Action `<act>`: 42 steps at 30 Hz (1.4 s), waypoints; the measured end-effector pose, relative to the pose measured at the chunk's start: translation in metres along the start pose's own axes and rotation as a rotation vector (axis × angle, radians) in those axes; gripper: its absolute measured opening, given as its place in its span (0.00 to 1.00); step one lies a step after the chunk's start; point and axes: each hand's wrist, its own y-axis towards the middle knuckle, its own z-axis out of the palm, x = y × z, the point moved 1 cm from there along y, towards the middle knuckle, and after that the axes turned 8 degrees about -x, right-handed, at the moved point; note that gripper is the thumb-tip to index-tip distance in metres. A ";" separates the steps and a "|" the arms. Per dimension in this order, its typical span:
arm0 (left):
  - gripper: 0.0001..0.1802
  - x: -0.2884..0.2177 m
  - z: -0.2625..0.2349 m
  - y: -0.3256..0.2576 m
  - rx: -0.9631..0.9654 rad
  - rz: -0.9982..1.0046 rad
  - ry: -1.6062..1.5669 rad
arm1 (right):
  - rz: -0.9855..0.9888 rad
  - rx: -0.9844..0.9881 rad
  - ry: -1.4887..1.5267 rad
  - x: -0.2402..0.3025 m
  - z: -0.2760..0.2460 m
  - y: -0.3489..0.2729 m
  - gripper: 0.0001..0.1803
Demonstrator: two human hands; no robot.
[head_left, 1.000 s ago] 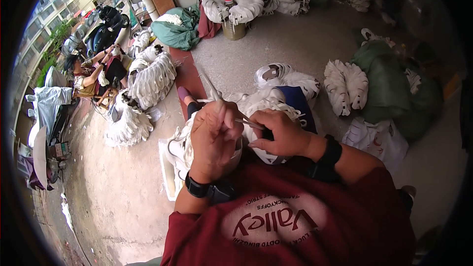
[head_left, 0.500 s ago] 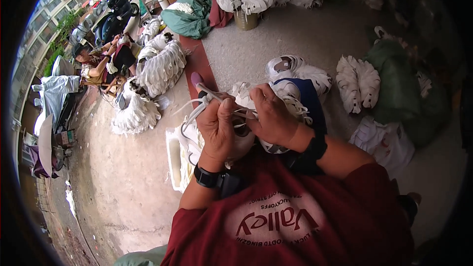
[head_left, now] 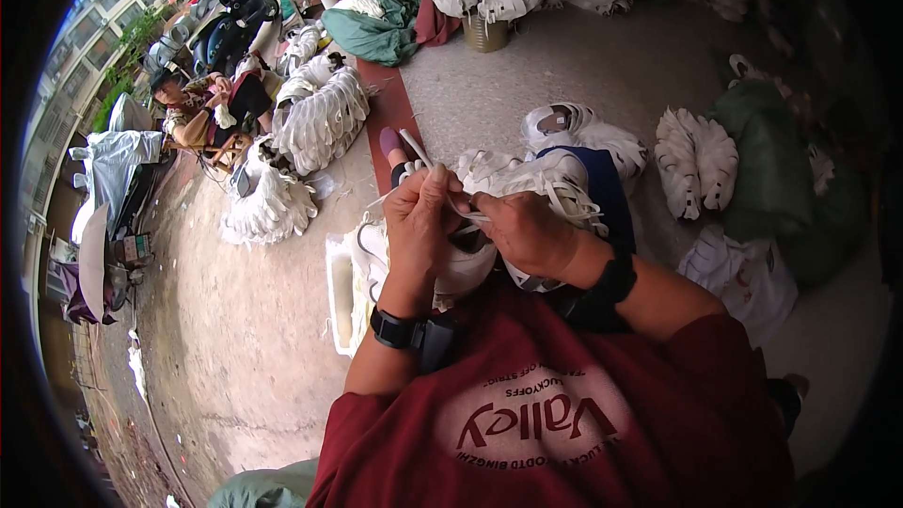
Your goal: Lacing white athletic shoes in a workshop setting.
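Observation:
My left hand (head_left: 417,226) pinches a white shoelace (head_left: 410,145), whose end sticks up past the fingertips. Just to its right, my right hand (head_left: 529,233) is closed on the same lace, and a short length (head_left: 470,216) runs between the two. Below the hands, against my lap, lies a white shoe upper (head_left: 464,271), partly covered by my fingers. More white uppers with loose laces (head_left: 564,181) rest beyond my right hand, beside a dark blue cloth (head_left: 609,190).
A white foam box (head_left: 340,296) stands left of my lap. Bundles of white uppers (head_left: 324,118) lie on the concrete floor, others (head_left: 696,165) by a green sack (head_left: 764,165). Two people sit farther off, one (head_left: 212,108) at left, one behind a tin (head_left: 484,35).
The lace ends that spread out leftward are drawn in, and one now points up above my left hand. My right hand has come down slightly. The whole view has shifted a little.

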 end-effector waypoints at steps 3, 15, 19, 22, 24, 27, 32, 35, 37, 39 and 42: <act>0.15 0.002 -0.002 0.002 -0.015 0.015 0.095 | 0.047 0.034 0.075 -0.003 0.003 0.001 0.14; 0.23 -0.060 0.000 -0.034 0.258 1.028 0.089 | 0.477 0.205 0.984 -0.029 -0.021 0.012 0.06; 0.15 -0.072 -0.001 -0.007 -0.039 0.899 0.017 | -0.084 0.165 0.444 -0.019 -0.022 0.018 0.03; 0.12 -0.035 0.010 0.026 0.431 0.139 0.343 | -0.646 0.043 -0.105 -0.010 -0.023 0.023 0.04; 0.11 -0.006 0.013 0.029 0.558 0.017 0.397 | -0.684 -0.025 -0.170 -0.009 -0.028 0.027 0.05; 0.12 0.012 0.001 0.030 0.619 -0.018 0.392 | -0.733 -0.073 -0.293 -0.009 -0.035 0.028 0.07; 0.13 -0.002 0.003 0.037 0.715 0.251 0.621 | -0.647 -0.073 -0.480 -0.009 -0.041 0.027 0.06; 0.08 -0.016 0.007 0.040 0.724 0.531 0.968 | -0.560 -0.039 -0.480 -0.011 -0.039 0.025 0.06; 0.05 -0.020 0.004 0.038 0.756 0.549 1.145 | -0.448 -0.059 -0.315 -0.014 -0.039 0.021 0.05; 0.02 -0.022 -0.001 0.037 0.693 0.684 1.127 | -0.385 -0.081 -0.245 -0.015 -0.038 0.016 0.06; 0.03 -0.024 -0.015 0.039 0.725 0.763 1.214 | -0.336 0.002 -0.219 -0.014 -0.040 0.003 0.05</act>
